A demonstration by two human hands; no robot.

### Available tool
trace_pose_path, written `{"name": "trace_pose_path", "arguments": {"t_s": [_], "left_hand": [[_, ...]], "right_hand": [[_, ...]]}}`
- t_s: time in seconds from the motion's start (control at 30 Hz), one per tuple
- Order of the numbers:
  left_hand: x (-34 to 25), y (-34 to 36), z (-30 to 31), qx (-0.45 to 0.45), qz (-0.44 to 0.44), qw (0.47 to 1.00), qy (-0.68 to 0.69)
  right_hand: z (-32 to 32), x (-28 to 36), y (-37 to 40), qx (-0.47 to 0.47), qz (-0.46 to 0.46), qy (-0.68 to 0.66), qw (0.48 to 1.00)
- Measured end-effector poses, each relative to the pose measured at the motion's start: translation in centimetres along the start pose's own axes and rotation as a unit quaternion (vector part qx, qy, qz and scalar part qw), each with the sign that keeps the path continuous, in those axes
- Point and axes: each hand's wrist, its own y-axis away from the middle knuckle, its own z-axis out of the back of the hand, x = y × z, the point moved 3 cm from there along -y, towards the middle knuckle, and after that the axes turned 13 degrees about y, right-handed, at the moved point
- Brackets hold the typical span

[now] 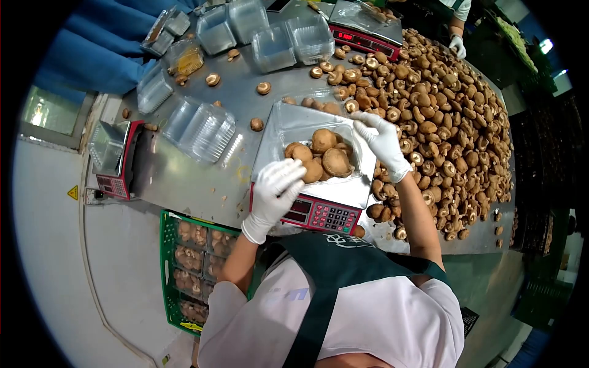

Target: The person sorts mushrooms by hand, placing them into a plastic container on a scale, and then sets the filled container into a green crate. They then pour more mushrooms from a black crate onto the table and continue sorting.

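Note:
Several brown mushrooms (323, 140) lie in a clear plastic container on the metal plate of a red scale (329, 213), the container's lid folded back behind it. My left hand (274, 191), in a white glove, is at the container's front left side, its fingers close together beside the mushrooms; whether they pinch anything is hidden. At the right rear edge of the container is my gloved right hand (381, 142), its fingers extended toward the rim and holding nothing visible.
A large mushroom pile (442, 122) covers the right of the metal table (184, 178). Empty clear containers (273, 48) stand at the back left. Two more scales (367, 27) (124, 165) flank them. A green crate (165, 270) of packed mushrooms sits lower left. A co-worker's gloved hand (458, 46) is beyond the pile.

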Motion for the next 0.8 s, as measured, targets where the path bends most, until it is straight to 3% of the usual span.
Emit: {"name": "trace_pose_path", "arguments": {"t_s": [0.07, 0.17, 0.23, 0.37, 0.43, 0.57, 0.63, 0.73, 0.8], "left_hand": [[0.5, -0.8, 1.7, -0.107, 0.052, 0.991, 0.066], [1.7, -1.8, 4.8, -0.185, 0.101, 0.977, 0.039], [3.7, -1.8, 6.3, -0.265, 0.166, 0.938, 0.151], [5.6, -1.9, 7.7, -0.301, 0.268, 0.862, 0.307], [5.9, -1.5, 7.6, -0.297, 0.27, 0.868, 0.291], [6.1, -0.7, 6.6, -0.276, 0.302, 0.862, 0.299], [5.5, -0.5, 5.8, -0.247, 0.3, 0.883, 0.263], [4.1, -0.1, 3.9, -0.167, 0.295, 0.897, 0.283], [2.9, 0.6, 2.2, -0.116, 0.338, 0.88, 0.313]], "right_hand": [[0.1, -1.1, -0.9, -0.001, -0.062, -0.058, 0.996], [0.2, -2.0, -2.7, -0.013, -0.089, -0.099, 0.991], [-0.5, -3.3, -4.1, 0.006, -0.117, -0.157, 0.981], [-3.0, -6.1, -6.6, 0.061, -0.212, -0.28, 0.934], [-3.8, -6.3, -6.9, 0.065, -0.203, -0.39, 0.896], [-2.1, -4.3, -5.2, 0.048, -0.158, -0.403, 0.9], [-0.5, -2.6, -2.8, 0.03, -0.079, -0.401, 0.912], [1.1, -1.7, 1.6, 0.029, -0.047, -0.152, 0.987], [1.1, -1.8, 4.6, 0.055, -0.054, -0.068, 0.995]]}}
